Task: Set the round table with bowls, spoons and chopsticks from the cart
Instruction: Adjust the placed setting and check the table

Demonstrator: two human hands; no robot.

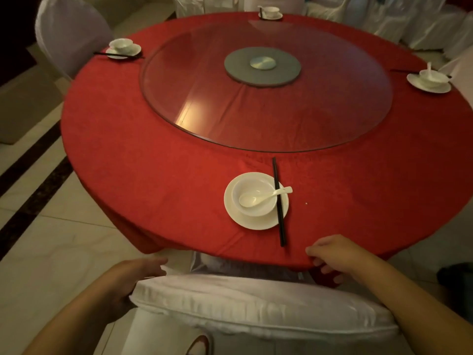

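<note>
White bowl (252,198) on its saucer lies just ahead of the fingers; chopsticks (278,201) run lengthwise away from them — nearer the right hand (332,254), loosely curled, holding nothing; the left hand (133,278) grips the chair (256,303) — grip partly hidden.

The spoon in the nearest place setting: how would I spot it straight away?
Start at the round table with the red cloth. At its near edge a white bowl sits on a saucer. The spoon lies in that bowl, its handle passing under the black chopsticks.
</note>
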